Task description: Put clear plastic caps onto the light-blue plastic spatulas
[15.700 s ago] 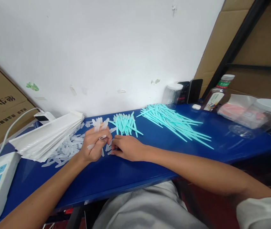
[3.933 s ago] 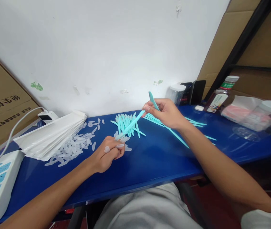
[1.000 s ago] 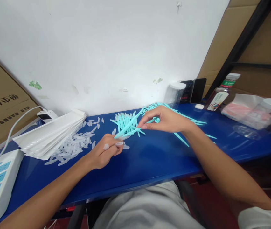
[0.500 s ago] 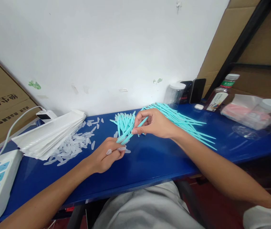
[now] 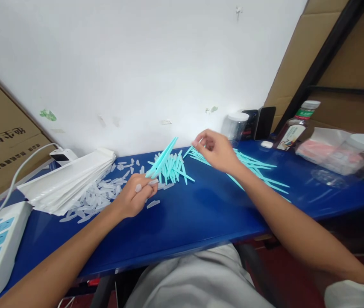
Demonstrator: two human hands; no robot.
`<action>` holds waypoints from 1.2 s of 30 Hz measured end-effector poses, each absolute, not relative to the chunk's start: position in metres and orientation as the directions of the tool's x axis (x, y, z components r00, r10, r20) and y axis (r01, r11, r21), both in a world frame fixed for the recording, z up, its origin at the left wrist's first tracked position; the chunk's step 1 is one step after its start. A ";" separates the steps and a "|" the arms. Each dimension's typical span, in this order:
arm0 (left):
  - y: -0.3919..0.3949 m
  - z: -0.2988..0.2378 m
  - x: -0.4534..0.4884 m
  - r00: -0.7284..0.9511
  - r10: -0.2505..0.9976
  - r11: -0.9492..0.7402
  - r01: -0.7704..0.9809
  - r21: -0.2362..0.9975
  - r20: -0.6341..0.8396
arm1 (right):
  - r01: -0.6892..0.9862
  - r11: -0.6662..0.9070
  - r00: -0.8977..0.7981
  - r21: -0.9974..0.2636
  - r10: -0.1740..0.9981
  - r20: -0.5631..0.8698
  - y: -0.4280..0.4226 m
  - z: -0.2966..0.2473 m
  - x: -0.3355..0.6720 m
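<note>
My left hand (image 5: pixel 139 194) is closed around a few slim turquoise sticks (image 5: pixel 162 158) that look like eyebrow razors, their tapered ends pointing up and away. Small translucent caps (image 5: pixel 152 182) are tucked between its fingers. At the left end of the long turquoise razor pile (image 5: pixel 252 164), my right hand (image 5: pixel 215 147) has its fingertips pinched at the end of a single razor (image 5: pixel 187 152); the grip is slightly blurred. Between the hands lies a heap of capped turquoise razors (image 5: pixel 174 167). A loose translucent cap (image 5: pixel 153 204) rests in front of my left hand.
Left on the blue table (image 5: pixel 195 222) are a pile of translucent caps (image 5: pixel 100 194), stacked white sleeves (image 5: pixel 69 184) and a power strip (image 5: pixel 2 244). A clear jar (image 5: pixel 235 126), phones (image 5: pixel 265 123), a bottle (image 5: pixel 295 126) and a pink packet (image 5: pixel 329 152) stand toward the right.
My right hand has left the razors in my left hand and moved up and right to the long pile. My left hand has shifted left and slightly up, its razors now more upright.
</note>
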State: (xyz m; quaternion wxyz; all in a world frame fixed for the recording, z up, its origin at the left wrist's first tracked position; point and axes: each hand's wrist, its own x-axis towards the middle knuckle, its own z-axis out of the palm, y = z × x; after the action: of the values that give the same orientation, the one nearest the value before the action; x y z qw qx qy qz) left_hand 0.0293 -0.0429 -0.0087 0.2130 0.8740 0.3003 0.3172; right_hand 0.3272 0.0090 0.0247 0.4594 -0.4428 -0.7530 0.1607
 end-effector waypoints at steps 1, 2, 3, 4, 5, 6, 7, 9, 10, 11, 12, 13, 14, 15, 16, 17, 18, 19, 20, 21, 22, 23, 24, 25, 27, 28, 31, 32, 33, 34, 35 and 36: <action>-0.041 -0.008 0.027 0.607 0.671 -0.729 0.434 0.530 0.425 | 0.594 0.539 -0.254 -0.597 0.830 0.497 0.011 0.020 0.326; -0.039 -0.007 0.026 0.597 0.678 -0.730 0.477 0.490 0.428 | 0.658 0.529 -0.336 -0.536 0.843 0.419 0.011 0.014 0.324; -0.037 -0.005 0.024 0.586 0.684 -0.729 0.519 0.447 0.434 | 0.709 0.524 -0.408 -0.472 0.851 0.331 0.011 0.008 0.320; -0.036 -0.004 0.024 0.577 0.687 -0.727 0.555 0.405 0.442 | 0.750 0.520 -0.457 -0.408 0.854 0.250 0.010 0.002 0.315; -0.035 -0.003 0.023 0.568 0.690 -0.722 0.586 0.369 0.448 | 0.789 0.510 -0.474 -0.343 0.860 0.188 0.009 -0.004 0.309; -0.035 -0.002 0.023 0.561 0.693 -0.716 0.610 0.340 0.452 | 0.824 0.493 -0.473 -0.279 0.870 0.143 0.007 -0.009 0.303; -0.035 -0.001 0.023 0.557 0.697 -0.710 0.629 0.318 0.452 | 0.852 0.474 -0.461 -0.222 0.881 0.109 0.006 -0.013 0.297; -0.035 -0.002 0.023 0.561 0.697 -0.706 0.645 0.292 0.447 | 0.886 0.441 -0.437 -0.141 0.898 0.059 0.004 -0.017 0.288; -0.034 -0.002 0.024 0.565 0.695 -0.708 0.645 0.287 0.445 | 0.897 0.427 -0.426 -0.116 0.904 0.041 0.004 -0.018 0.285; -0.034 -0.003 0.024 0.569 0.693 -0.710 0.644 0.284 0.442 | 0.905 0.414 -0.413 -0.098 0.910 0.024 0.004 -0.017 0.283; -0.034 -0.004 0.024 0.573 0.692 -0.712 0.642 0.284 0.440 | 0.913 0.399 -0.400 -0.085 0.917 0.009 0.005 -0.016 0.284; -0.034 -0.005 0.024 0.577 0.690 -0.714 0.639 0.285 0.437 | 0.920 0.385 -0.387 -0.077 0.922 -0.005 0.005 -0.014 0.285; -0.034 -0.006 0.024 0.579 0.691 -0.714 0.639 0.287 0.433 | 0.925 0.373 -0.375 -0.069 0.927 -0.021 0.006 -0.011 0.289; -0.034 -0.007 0.024 0.578 0.695 -0.711 0.641 0.288 0.428 | 0.930 0.363 -0.365 -0.063 0.930 -0.037 0.007 -0.008 0.293; -0.033 -0.007 0.023 0.576 0.699 -0.707 0.645 0.288 0.424 | 0.932 0.357 -0.360 -0.062 0.932 -0.052 0.008 -0.005 0.299; -0.033 -0.007 0.023 0.574 0.703 -0.703 0.650 0.288 0.419 | 0.933 0.355 -0.359 -0.064 0.931 -0.066 0.009 -0.002 0.305; -0.033 -0.007 0.023 0.571 0.708 -0.698 0.655 0.290 0.416 | 0.932 0.354 -0.359 -0.071 0.930 -0.077 0.011 0.001 0.311; -0.033 -0.007 0.023 0.568 0.713 -0.693 0.659 0.292 0.411 | 0.932 0.354 -0.360 -0.082 0.929 -0.084 0.012 0.004 0.317; -0.033 -0.007 0.022 0.564 0.718 -0.689 0.662 0.295 0.408 | 0.931 0.352 -0.360 -0.098 0.929 -0.087 0.014 0.006 0.322; -0.033 -0.006 0.022 0.563 0.720 -0.686 0.663 0.299 0.406 | 0.930 0.349 -0.360 -0.118 0.929 -0.088 0.015 0.008 0.325; -0.033 -0.006 0.022 0.562 0.723 -0.684 0.664 0.301 0.402 | 0.927 0.347 -0.361 -0.142 0.928 -0.088 0.016 0.010 0.328; -0.033 -0.006 0.022 0.563 0.724 -0.683 0.665 0.302 0.398 | 0.923 0.345 -0.362 -0.169 0.928 -0.086 0.017 0.010 0.328; -0.033 -0.006 0.022 0.563 0.726 -0.682 0.666 0.302 0.395 | 0.918 0.342 -0.364 -0.198 0.928 -0.084 0.018 0.010 0.327; -0.033 -0.006 0.022 0.564 0.726 -0.681 0.668 0.300 0.393 | 0.912 0.342 -0.368 -0.227 0.926 -0.081 0.018 0.009 0.325; -0.033 -0.006 0.022 0.562 0.730 -0.677 0.672 0.299 0.389 | 0.896 0.348 -0.381 -0.275 0.921 -0.075 0.016 0.005 0.319; -0.034 -0.006 0.022 0.559 0.733 -0.674 0.675 0.300 0.388 | 0.886 0.355 -0.391 -0.300 0.918 -0.068 0.016 0.004 0.316; -0.035 -0.004 0.023 0.550 0.742 -0.664 0.681 0.309 0.383 | 0.844 0.358 -0.393 -0.399 0.920 -0.006 0.013 0.003 0.312; -0.036 -0.003 0.023 0.544 0.748 -0.658 0.685 0.313 0.381 | 0.836 0.345 -0.371 -0.427 0.928 0.024 0.013 0.004 0.313; -0.036 -0.002 0.023 0.538 0.753 -0.652 0.689 0.316 0.379 | 0.832 0.330 -0.343 -0.446 0.938 0.055 0.013 0.006 0.315; -0.037 -0.001 0.023 0.533 0.757 -0.647 0.694 0.316 0.378 | 0.833 0.317 -0.312 -0.454 0.946 0.087 0.014 0.008 0.317; -0.037 -0.001 0.023 0.529 0.759 -0.643 0.699 0.313 0.378 | 0.839 0.306 -0.283 -0.449 0.952 0.120 0.015 0.010 0.320; -0.037 0.000 0.024 0.527 0.760 -0.641 0.703 0.307 0.380 | 0.848 0.296 -0.252 -0.440 0.955 0.158 0.017 0.011 0.322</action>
State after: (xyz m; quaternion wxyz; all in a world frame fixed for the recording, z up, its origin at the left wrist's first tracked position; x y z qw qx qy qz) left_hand 0.0236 -0.0370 -0.0004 0.0577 0.8719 0.4195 0.2458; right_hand 0.3219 0.0169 0.0111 0.2004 -0.5779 -0.7798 0.1337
